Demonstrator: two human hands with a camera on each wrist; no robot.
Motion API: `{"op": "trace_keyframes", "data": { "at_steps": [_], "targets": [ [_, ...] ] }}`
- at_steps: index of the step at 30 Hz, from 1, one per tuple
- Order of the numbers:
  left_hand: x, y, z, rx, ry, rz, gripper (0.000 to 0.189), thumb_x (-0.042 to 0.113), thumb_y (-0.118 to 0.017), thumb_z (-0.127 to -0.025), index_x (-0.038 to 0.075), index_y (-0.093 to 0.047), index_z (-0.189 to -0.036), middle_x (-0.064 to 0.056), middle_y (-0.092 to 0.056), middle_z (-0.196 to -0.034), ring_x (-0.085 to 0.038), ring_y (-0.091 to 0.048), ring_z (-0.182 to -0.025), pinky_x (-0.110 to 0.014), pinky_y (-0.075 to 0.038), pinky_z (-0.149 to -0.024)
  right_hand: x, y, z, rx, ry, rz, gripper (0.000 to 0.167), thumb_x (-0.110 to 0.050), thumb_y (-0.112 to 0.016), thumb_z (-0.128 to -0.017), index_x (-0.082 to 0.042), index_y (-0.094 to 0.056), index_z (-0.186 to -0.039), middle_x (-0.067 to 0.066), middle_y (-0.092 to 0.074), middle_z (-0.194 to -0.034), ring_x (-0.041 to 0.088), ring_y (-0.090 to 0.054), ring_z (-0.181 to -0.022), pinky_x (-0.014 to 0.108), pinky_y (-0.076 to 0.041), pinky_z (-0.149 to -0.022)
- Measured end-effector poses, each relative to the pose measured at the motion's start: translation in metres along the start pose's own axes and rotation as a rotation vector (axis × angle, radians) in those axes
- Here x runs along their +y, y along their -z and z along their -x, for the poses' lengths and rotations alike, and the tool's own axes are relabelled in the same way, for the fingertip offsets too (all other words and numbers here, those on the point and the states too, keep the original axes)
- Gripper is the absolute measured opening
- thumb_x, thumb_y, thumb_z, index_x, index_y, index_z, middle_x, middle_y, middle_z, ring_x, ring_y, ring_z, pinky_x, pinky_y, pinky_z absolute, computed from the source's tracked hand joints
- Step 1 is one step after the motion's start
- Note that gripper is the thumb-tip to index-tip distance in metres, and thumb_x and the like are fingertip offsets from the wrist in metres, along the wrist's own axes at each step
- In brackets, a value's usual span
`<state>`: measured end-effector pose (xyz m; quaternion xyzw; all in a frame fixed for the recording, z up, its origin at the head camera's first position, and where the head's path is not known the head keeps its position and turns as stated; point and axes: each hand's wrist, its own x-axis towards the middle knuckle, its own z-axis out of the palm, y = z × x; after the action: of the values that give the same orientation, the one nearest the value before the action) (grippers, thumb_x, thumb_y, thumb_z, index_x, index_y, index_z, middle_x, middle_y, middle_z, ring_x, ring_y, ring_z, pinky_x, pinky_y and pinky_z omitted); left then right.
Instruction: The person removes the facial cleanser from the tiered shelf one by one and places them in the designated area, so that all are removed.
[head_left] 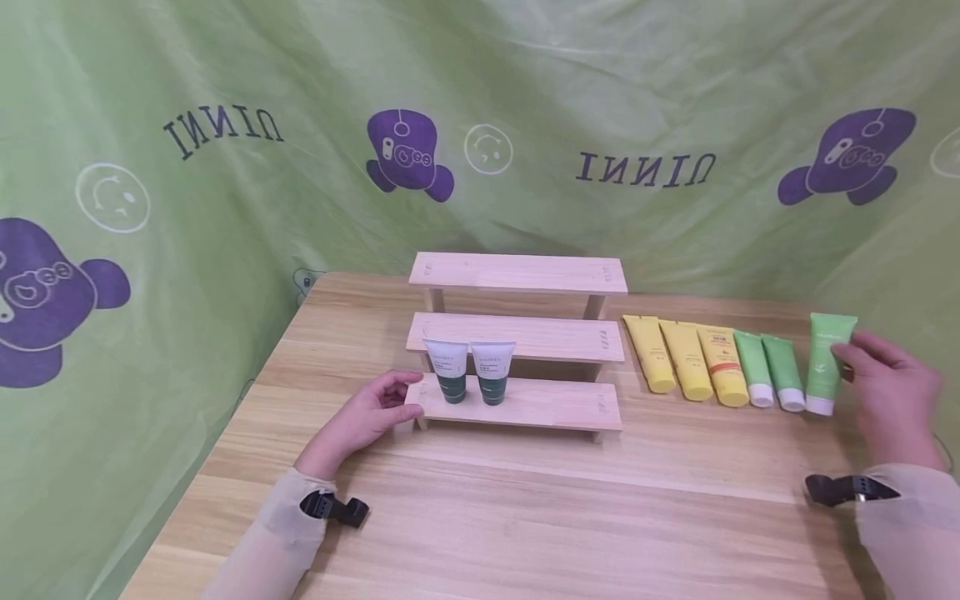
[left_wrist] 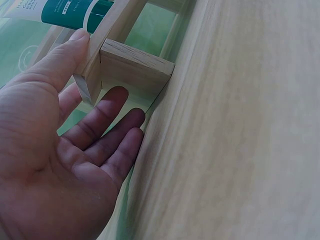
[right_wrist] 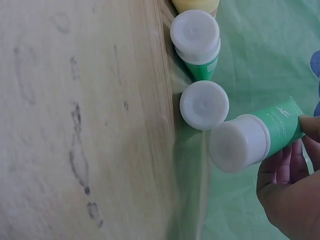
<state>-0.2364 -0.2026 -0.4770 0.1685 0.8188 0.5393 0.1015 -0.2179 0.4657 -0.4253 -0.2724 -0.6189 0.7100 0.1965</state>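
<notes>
My right hand (head_left: 896, 387) pinches a light green squeeze tube (head_left: 827, 362) by its upper side, white cap downward. In the right wrist view this tube (right_wrist: 280, 125) leans beside the lying tubes, its cap overlapping a neighbour's cap. At the left end of a three-step wooden display stand (head_left: 525, 404), my left hand (head_left: 375, 408) rests with relaxed fingers. Its thumb touches the lowest board's edge in the left wrist view, the index finger partly hidden behind the board (left_wrist: 112, 30). Two white-and-dark-green tubes (head_left: 448, 371) stand side by side on that lowest step, caps down.
Right of the stand lie several tubes in a row: yellow ones (head_left: 686, 358), one with a red stripe, then two green ones (head_left: 782, 367). The stand's middle step (head_left: 525, 335) and top step (head_left: 517, 273) rise behind. A green printed curtain (head_left: 525, 67) surrounds the wooden table (head_left: 525, 517).
</notes>
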Motion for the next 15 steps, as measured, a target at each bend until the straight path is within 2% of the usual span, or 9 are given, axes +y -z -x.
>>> {"op": "trace_keyframes", "data": {
  "at_steps": [9,15],
  "targets": [
    [-0.001,0.002,0.001,0.001,-0.005,0.007,0.052,0.014,-0.076,-0.087,0.001,-0.054,-0.133,-0.012,-0.064,-0.101,-0.025,-0.061,-0.097,-0.034,-0.050,-0.092,0.005,0.004,-0.011,-0.068,-0.005,-0.027,0.030,-0.006,-0.084,-0.077,-0.020,-0.075,-0.102,-0.016,-0.069,-0.083,0.002,-0.066,-0.068,0.013,-0.053,-0.061],
    [-0.002,0.001,0.001,-0.002,-0.013,0.009,0.052,0.014,-0.076,-0.087,0.001,-0.054,-0.132,-0.011,-0.063,-0.101,-0.024,-0.061,-0.096,-0.033,-0.050,-0.091,0.009,0.008,-0.018,-0.061,-0.031,-0.011,0.024,-0.005,-0.083,-0.078,-0.021,-0.075,-0.095,-0.015,-0.069,-0.079,0.003,-0.065,-0.066,0.015,-0.053,-0.059]
  ]
}}
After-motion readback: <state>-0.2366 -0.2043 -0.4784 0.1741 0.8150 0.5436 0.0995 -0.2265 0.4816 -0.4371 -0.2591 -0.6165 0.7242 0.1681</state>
